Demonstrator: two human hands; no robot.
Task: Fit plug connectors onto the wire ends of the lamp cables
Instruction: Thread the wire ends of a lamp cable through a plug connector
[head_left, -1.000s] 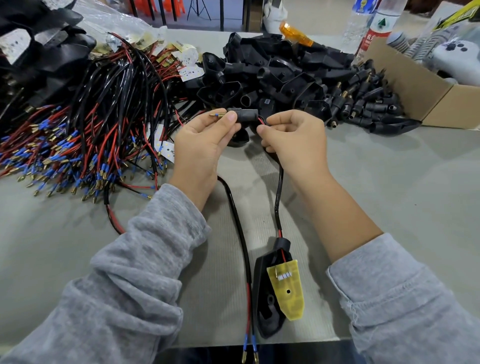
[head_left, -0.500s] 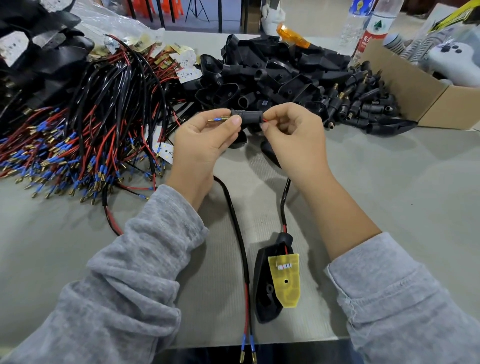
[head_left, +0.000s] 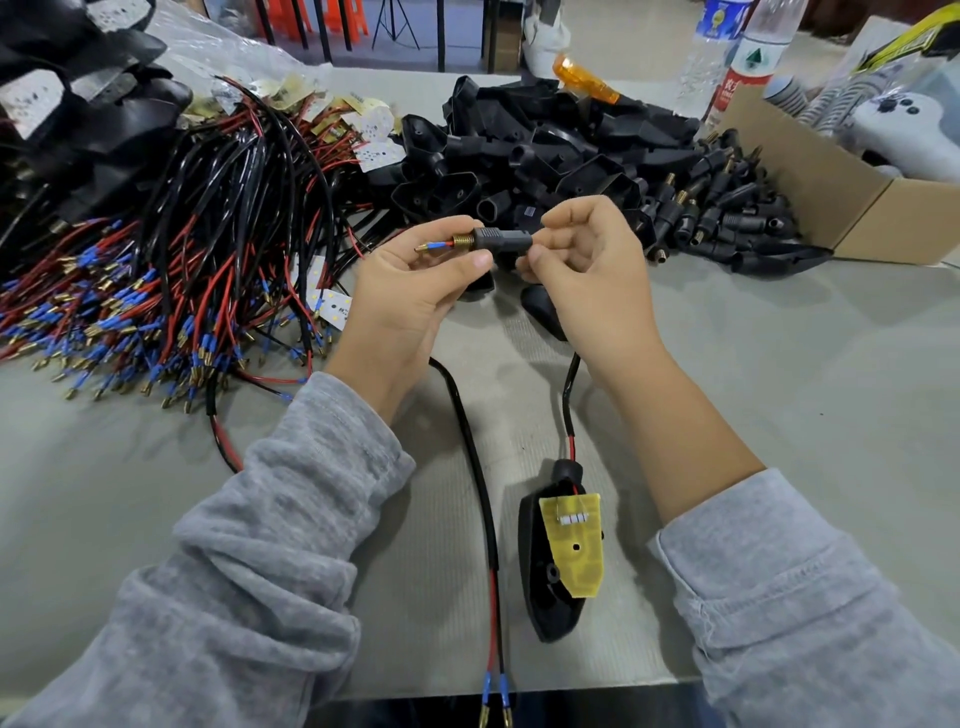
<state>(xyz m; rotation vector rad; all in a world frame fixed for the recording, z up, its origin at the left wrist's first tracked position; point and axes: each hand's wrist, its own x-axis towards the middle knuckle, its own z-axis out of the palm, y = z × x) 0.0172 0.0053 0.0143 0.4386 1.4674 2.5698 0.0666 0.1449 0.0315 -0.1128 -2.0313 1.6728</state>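
A black plug connector with a brass threaded end is held level above the table. My left hand pinches its brass end, where a blue-sleeved wire tip sticks out to the left. My right hand pinches its other end. A black lamp cable runs from my right hand down to a black lamp housing with a yellow circuit board. A second black cable lies beside it, its two blue-sleeved ends at the table's near edge.
A big bundle of red and black cables with blue ferrules fills the left. A heap of black housings lies behind my hands, with loose plug connectors to its right. A cardboard box and bottles stand far right.
The connector has slid along the wires: its brass threaded end and more of the blue-tipped wire now show at the left. Both hands have kept hold of it at the same height.
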